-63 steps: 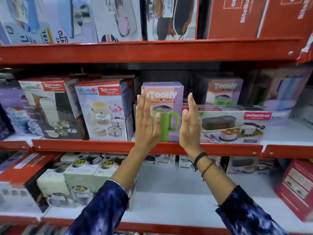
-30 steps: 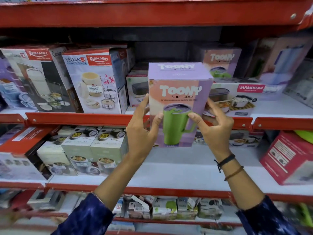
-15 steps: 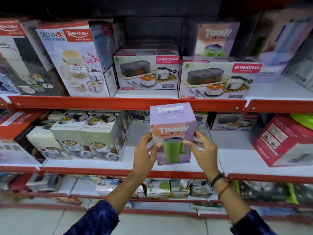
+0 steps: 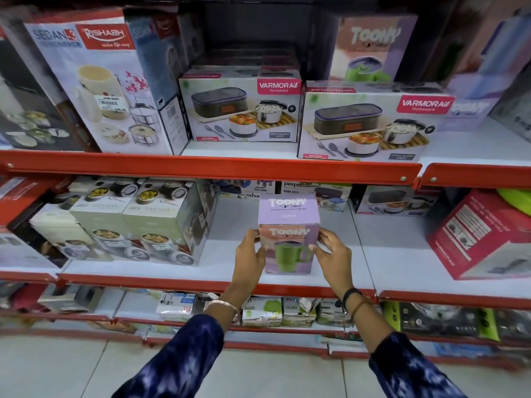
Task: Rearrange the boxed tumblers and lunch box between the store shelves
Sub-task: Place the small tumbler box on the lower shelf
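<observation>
A purple Toony tumbler box [image 4: 289,214] with a green mug pictured on its front stands upright near the front of the lower white shelf [image 4: 382,254]. My left hand [image 4: 249,258] grips its left side and my right hand [image 4: 333,254] grips its right side. On the upper shelf [image 4: 474,145] a second Toony tumbler box [image 4: 373,47] stands at the back right. In front of it lie two Varmora lunch box cartons, one in the middle [image 4: 241,109] and one to the right [image 4: 370,124].
Tall Rishabh Sedan lunch pack boxes [image 4: 94,81] fill the upper shelf's left. Grey-green lunch set boxes [image 4: 143,222] stand left of the held box; a red Varmora box [image 4: 485,237] leans at the right. Red shelf lips [image 4: 212,168] front each level. Small boxes line the bottom shelf.
Both hands lifted the Toony box off the upper shelf, carried it down and set it further in over the lower shelf. The view tilted downward.
</observation>
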A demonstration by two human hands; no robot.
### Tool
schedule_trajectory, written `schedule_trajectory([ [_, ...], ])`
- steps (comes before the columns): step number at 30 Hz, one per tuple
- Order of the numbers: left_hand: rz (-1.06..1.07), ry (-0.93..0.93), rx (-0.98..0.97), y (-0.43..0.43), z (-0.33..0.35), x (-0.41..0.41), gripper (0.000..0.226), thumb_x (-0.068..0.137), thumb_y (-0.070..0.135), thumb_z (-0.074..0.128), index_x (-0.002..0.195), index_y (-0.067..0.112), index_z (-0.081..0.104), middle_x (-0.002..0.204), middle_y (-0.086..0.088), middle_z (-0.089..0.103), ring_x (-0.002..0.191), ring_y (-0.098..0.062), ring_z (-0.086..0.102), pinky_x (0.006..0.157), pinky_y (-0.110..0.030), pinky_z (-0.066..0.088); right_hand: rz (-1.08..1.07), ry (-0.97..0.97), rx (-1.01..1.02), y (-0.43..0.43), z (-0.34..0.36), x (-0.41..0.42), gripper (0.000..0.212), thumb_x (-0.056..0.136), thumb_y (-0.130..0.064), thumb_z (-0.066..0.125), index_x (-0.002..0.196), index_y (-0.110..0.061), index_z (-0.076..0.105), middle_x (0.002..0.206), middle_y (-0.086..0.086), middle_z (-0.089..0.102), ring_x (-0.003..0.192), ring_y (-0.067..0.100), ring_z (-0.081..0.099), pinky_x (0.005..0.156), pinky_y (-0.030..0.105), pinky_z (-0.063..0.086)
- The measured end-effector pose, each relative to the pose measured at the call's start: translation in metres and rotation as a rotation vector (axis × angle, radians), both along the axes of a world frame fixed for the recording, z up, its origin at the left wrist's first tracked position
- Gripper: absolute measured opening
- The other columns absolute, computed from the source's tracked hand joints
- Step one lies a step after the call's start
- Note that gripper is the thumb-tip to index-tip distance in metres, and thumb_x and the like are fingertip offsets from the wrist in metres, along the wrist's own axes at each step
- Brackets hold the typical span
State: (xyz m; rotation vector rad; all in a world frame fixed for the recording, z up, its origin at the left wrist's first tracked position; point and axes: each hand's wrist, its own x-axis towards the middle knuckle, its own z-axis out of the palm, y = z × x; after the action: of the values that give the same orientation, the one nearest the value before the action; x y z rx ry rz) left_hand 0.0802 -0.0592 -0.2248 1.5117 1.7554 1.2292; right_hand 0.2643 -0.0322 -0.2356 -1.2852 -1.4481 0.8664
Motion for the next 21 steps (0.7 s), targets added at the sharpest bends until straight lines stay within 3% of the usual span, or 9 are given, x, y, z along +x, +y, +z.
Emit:
schedule_trajectory([
  [4, -0.01, 0.011, -0.015, 0.003, -0.007, 0.003, 0.032, 0.083, -0.012, 0.051, 0.111, 0.004, 0.05, 0.116, -0.015, 0.063, 0.11, -0.024, 0.058, 0.086, -0.02, 0.043, -0.036, 0.01, -0.04, 0.002, -0.008, 0.003, 0.04, 0.082, 0.004, 0.064, 0.12, -0.008, 0.057, 0.115, -0.002, 0.06, 0.108, 0.016, 0.058, 0.094, 0.019, 0.045],
  [7, -0.03, 0.012, 0.004, 0.004, -0.008, 0.006, 0.035, 0.081, -0.009, 0.053, 0.113, 0.003, 0.046, 0.117, -0.016, 0.059, 0.111, -0.03, 0.056, 0.089, -0.033, 0.048, -0.004, -0.029, -0.062, 0.003, -0.007, 0.008, 0.042, 0.083, 0.006, 0.061, 0.121, -0.012, 0.055, 0.115, -0.003, 0.06, 0.109, 0.015, 0.057, 0.097, 0.024, 0.045],
  [10, -0.008, 0.038, 0.115, -0.002, -0.001, 0.011, 0.047, 0.079, -0.002, 0.056, 0.122, 0.007, 0.039, 0.126, -0.009, 0.045, 0.118, -0.021, 0.045, 0.102, -0.032, 0.039, 0.019, -0.047, -0.052, 0.0, -0.001, 0.012, 0.047, 0.083, 0.004, 0.062, 0.125, -0.013, 0.051, 0.118, -0.001, 0.059, 0.111, 0.018, 0.057, 0.098, 0.03, 0.045],
  [13, 0.004, 0.064, 0.349, -0.005, 0.028, 0.022, 0.039, 0.083, 0.006, 0.052, 0.117, 0.018, 0.038, 0.128, -0.005, 0.038, 0.121, -0.017, 0.039, 0.105, -0.033, 0.035, -0.049, -0.035, 0.098, -0.002, 0.019, 0.02, 0.045, 0.084, -0.002, 0.063, 0.125, -0.015, 0.05, 0.123, 0.004, 0.06, 0.112, 0.02, 0.057, 0.101, 0.034, 0.045],
  [16, -0.019, 0.062, 0.537, 0.003, 0.073, 0.034, 0.035, 0.086, 0.013, 0.05, 0.116, 0.027, 0.037, 0.127, -0.009, 0.041, 0.121, -0.029, 0.044, 0.104, -0.041, 0.039, -0.155, 0.025, 0.315, 0.001, 0.067, 0.031, 0.039, 0.087, -0.003, 0.061, 0.121, -0.02, 0.052, 0.122, 0.005, 0.062, 0.111, 0.016, 0.059, 0.099, 0.028, 0.047],
  [19, -0.028, 0.053, 0.674, 0.021, 0.12, 0.044, 0.034, 0.085, 0.004, 0.055, 0.115, 0.015, 0.043, 0.124, -0.003, 0.041, 0.12, -0.027, 0.044, 0.102, -0.046, 0.041, -0.278, 0.12, 0.499, 0.012, 0.126, 0.047, 0.034, 0.089, -0.006, 0.059, 0.116, -0.025, 0.053, 0.114, -0.004, 0.063, 0.106, 0.01, 0.061, 0.094, 0.027, 0.05],
  [21, -0.034, 0.06, 0.642, 0.04, 0.15, 0.049, 0.032, 0.085, 0.004, 0.056, 0.115, 0.008, 0.045, 0.123, -0.002, 0.041, 0.12, -0.021, 0.041, 0.103, -0.043, 0.04, -0.366, 0.154, 0.576, 0.028, 0.157, 0.063, 0.029, 0.089, -0.009, 0.058, 0.115, -0.02, 0.055, 0.113, -0.004, 0.062, 0.107, 0.011, 0.06, 0.094, 0.029, 0.049],
])
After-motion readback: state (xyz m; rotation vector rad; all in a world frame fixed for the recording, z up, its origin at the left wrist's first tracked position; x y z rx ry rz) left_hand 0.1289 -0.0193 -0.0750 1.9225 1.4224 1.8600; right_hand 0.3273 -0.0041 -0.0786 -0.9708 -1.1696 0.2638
